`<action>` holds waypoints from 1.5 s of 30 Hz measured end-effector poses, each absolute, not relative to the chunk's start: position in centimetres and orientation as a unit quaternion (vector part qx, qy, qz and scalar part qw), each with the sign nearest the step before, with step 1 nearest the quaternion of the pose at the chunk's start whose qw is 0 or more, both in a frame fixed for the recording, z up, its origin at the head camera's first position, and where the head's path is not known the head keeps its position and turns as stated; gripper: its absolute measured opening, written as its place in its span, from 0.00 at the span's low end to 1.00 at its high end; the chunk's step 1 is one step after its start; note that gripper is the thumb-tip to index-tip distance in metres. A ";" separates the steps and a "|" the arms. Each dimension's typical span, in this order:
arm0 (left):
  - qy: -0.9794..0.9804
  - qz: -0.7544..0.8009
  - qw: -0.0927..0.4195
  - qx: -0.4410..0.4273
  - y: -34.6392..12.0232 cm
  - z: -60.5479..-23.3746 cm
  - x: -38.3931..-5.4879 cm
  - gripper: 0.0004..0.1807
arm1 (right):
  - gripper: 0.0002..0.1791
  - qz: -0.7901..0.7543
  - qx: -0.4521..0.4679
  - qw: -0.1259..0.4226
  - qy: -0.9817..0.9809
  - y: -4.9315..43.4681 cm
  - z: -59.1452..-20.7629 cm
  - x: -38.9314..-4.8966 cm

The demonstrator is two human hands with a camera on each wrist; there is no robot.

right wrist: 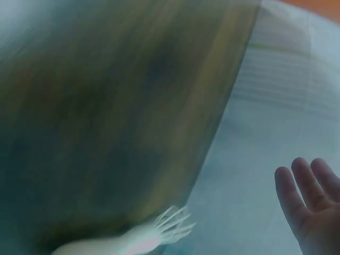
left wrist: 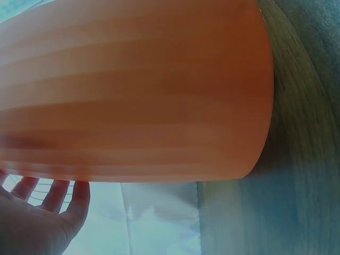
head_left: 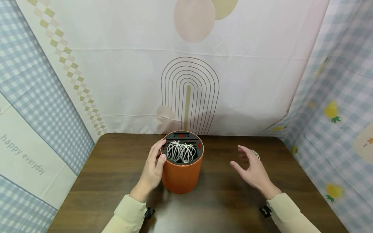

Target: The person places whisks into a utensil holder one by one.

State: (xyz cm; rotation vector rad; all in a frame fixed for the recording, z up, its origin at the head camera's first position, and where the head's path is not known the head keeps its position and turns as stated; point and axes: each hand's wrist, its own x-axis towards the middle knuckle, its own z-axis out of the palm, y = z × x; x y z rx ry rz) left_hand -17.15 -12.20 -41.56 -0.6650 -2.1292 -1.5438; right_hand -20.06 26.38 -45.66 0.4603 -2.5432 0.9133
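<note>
An orange utensil holder [head_left: 181, 178] with a dark slotted top stands upright on the table. Two wire whisk heads [head_left: 180, 152] show in its opening. My left hand [head_left: 152, 168] rests against the holder's left side near the rim, thumb toward the front and fingers farther back. In the left wrist view, the fingertips touch the ribbed orange wall. Well to the holder's right, my right hand [head_left: 253, 171] is raised with fingers and thumb spread, holding nothing. Another whisk [right wrist: 143, 238] with a pale handle lies beyond it; in the head view the hand mostly hides this whisk.
The brown wooden table [head_left: 116, 168] reaches back to a white patterned cloth [head_left: 131, 81]. Checked cloths hang at both sides, the right one [head_left: 335, 81] with a fruit print.
</note>
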 end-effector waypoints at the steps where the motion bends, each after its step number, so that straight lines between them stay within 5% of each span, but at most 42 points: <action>1: -0.766 -0.558 0.212 -0.240 -12.2 -41.6 -17.1 0.25 | 0.39 0.325 0.152 0.195 -0.912 27.0 -46.0 -20.0; 15: -0.762 -0.561 0.210 -0.245 -12.2 -41.8 -17.3 0.25 | 0.44 0.310 0.036 0.155 -0.937 33.5 -48.8 -19.3; 32: -0.767 -0.555 0.207 -0.247 -12.2 -41.5 -17.2 0.25 | 0.52 0.301 -0.056 0.067 -0.950 35.5 -49.9 -18.2; 45: -0.764 -0.558 0.211 -0.248 -12.2 -41.7 -17.3 0.25 | 0.38 0.304 -0.052 0.031 -0.951 35.6 -50.5 -18.5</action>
